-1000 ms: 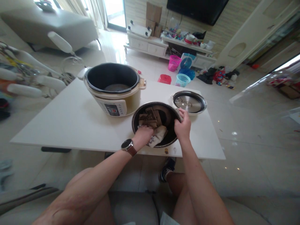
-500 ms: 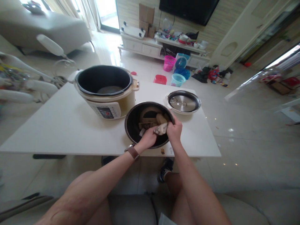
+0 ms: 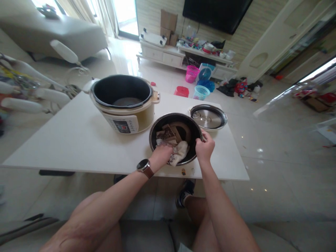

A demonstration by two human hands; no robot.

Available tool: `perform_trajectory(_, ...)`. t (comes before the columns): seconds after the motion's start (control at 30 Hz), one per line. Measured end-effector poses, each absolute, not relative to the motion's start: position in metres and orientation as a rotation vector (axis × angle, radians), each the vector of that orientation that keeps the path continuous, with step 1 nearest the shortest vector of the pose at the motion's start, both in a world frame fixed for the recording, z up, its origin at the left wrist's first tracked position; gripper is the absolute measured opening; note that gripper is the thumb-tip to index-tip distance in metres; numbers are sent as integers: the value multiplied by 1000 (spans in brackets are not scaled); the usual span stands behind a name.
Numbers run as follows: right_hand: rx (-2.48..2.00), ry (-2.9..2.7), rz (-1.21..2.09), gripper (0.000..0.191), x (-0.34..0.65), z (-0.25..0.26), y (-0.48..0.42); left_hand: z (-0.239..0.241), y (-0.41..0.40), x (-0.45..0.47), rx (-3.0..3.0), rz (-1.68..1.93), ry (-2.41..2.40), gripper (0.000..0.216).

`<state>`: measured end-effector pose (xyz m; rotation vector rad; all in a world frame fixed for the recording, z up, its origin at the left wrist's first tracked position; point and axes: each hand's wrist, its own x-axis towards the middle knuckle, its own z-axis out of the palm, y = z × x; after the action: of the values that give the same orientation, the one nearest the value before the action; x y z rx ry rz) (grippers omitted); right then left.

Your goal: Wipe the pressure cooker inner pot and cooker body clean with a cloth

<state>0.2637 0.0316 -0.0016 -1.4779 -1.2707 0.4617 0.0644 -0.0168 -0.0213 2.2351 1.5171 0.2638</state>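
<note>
A dark inner cooking pot (image 3: 194,154) is tilted towards me at the front of the white table. My right hand (image 3: 205,146) grips its right rim, thumb on the inside. Down in the pot, my left hand (image 3: 163,154), with a watch on the wrist, is closed on a whitish cloth (image 3: 180,153) with dark print, bunched against the near left wall. More of the patterned cloth lies beyond my fingers. Behind the pot to the left stands the cooker body (image 3: 123,105), uncovered, with a control panel on its front. The fingertips of my left hand are hidden.
An upturned lid (image 3: 208,117) with a metal inner face lies at the table's right end. Past the white table (image 3: 78,147), pink and blue baskets (image 3: 201,92) stand on the floor. White-armed chairs (image 3: 63,50) are at the left.
My left hand has moved left across the pot with the cloth, away from the right wall. The pot has shifted slightly right, and my right hand still holds the rim.
</note>
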Motion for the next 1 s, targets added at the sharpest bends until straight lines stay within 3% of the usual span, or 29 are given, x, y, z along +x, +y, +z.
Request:
perform_trajectory(0.07,-1502,-1313,449,34,269,8,35,-22,-17,65,2295,241,1479,22)
perform_trajectory(0.2,-1400,-1467,539,62,273,24,42,-25,-19,66,2361,172,1458,28)
perform_trajectory(0.4,-1267,-1593,652,56,269,27,39,-34,-20,66,2357,234,1389,39)
perform_trajectory(0.57,-1270,-1501,571,56,263,15,33,-45,-14,87,1887,616,1268,55)
perform_trajectory(0.73,-1253,-1468,545,57,253,4,28,-42,-11,110,1553,1002,1051,58)
perform_trajectory(1.0,-1330,-1359,538,50,261,-10,33,-34,-11,76,2082,267,1348,39)
